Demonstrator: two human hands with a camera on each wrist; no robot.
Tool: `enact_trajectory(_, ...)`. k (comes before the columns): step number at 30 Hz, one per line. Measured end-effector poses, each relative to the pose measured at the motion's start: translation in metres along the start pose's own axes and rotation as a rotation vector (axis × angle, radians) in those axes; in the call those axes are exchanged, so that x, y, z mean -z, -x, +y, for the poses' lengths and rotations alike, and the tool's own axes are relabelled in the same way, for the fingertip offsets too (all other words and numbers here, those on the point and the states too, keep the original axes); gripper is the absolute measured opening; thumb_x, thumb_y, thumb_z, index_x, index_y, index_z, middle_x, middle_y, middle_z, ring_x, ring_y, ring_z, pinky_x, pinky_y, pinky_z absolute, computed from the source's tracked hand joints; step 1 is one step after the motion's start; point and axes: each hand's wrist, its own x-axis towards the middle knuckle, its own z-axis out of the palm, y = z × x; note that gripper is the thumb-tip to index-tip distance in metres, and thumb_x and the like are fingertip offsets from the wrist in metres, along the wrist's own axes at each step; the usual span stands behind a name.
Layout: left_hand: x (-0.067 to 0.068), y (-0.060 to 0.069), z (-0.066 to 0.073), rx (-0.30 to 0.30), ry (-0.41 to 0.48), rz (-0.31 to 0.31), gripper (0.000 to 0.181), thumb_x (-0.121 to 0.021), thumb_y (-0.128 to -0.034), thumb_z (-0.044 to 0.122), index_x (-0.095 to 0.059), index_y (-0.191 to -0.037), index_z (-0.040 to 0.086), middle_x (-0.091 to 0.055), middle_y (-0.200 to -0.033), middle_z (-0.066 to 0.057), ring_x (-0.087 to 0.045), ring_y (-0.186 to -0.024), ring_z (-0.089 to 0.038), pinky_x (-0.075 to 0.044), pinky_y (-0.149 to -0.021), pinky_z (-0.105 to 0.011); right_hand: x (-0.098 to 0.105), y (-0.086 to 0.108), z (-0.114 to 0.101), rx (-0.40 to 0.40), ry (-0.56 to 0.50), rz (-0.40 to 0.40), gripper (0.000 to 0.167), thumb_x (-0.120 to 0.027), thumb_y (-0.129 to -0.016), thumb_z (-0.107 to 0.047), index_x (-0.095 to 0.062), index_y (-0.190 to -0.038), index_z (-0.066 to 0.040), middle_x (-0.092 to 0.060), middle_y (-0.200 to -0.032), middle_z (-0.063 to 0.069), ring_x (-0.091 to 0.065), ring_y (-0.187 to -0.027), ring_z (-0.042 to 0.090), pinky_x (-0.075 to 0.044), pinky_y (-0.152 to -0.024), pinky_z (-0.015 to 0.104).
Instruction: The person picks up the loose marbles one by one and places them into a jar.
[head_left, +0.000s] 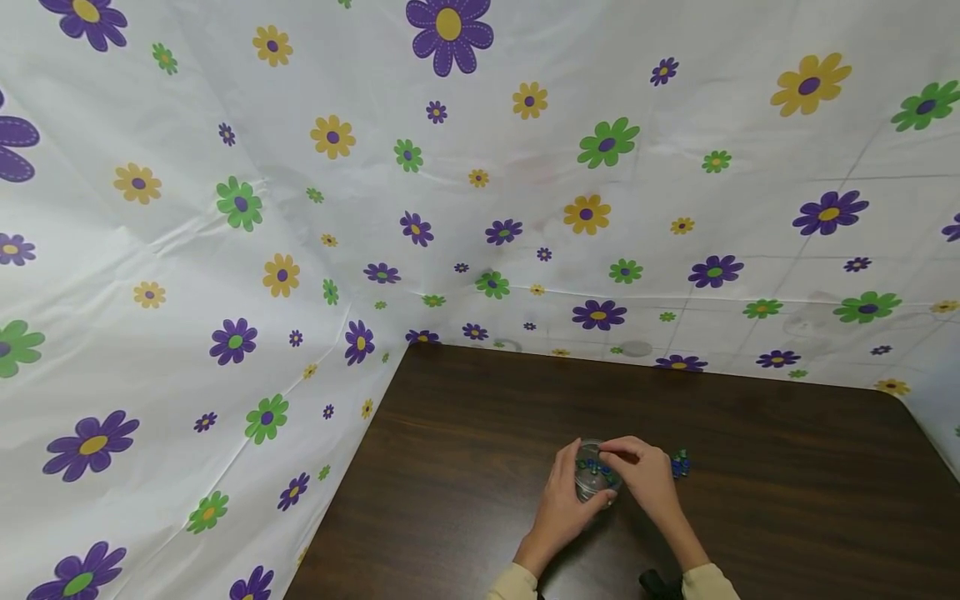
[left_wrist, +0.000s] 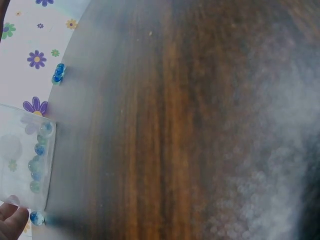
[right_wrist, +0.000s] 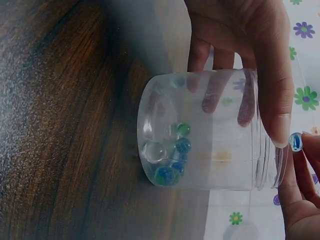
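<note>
A clear plastic jar (head_left: 591, 485) stands upright on the table, with several blue, green and clear glass marbles (right_wrist: 167, 175) at its bottom. My left hand (head_left: 564, 502) grips the jar, its thumb near the threaded rim and fingers round the far side in the right wrist view. My right hand (head_left: 651, 482) is over the jar's mouth. Between its thumb and finger it pinches a blue-and-clear marble (right_wrist: 296, 142) just outside the rim. In the left wrist view, another marble (left_wrist: 37, 217) shows beside the jar near some fingertips; whether they touch it I cannot tell.
A small cluster of blue and green marbles (head_left: 680, 463) lies on the dark wooden table (head_left: 465, 450), right of my right hand. A white flowered sheet (head_left: 450, 208) hangs behind the table and along its left side. A dark object (head_left: 656, 583) shows by the right sleeve.
</note>
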Motion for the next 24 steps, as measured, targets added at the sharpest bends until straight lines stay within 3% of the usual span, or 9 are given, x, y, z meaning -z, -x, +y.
enact_trajectory(8, -0.0020, -0.0006, -0.0042, -0.027, -0.018, 0.021, 0.085, -0.077, -0.0936, 0.040, -0.032, -0.159, 0.008, -0.045, -0.152, -0.007, -0.056, -0.128, -0.025, -0.050, -0.103, -0.045, -0.0021, 0.0012, 0.0015, 0.027, 0.025, -0.001, 0.007, -0.079, -0.089, 0.000, -0.081, -0.095, -0.002, -0.076, -0.094, 0.005, -0.066, -0.086, 0.002, -0.049, -0.075, 0.009)
enact_trajectory(24, -0.0036, 0.0029, -0.0046, -0.003, -0.021, 0.007, 0.086, -0.076, -0.0942, 0.043, -0.032, -0.160, 0.010, -0.044, -0.155, -0.004, -0.052, -0.135, -0.027, -0.049, -0.103, -0.050, -0.0041, 0.0059, 0.0026, 0.145, 0.094, 0.012, 0.013, -0.080, -0.084, 0.007, -0.081, -0.092, -0.003, -0.074, -0.090, 0.001, -0.068, -0.082, 0.005, -0.052, -0.072, 0.013)
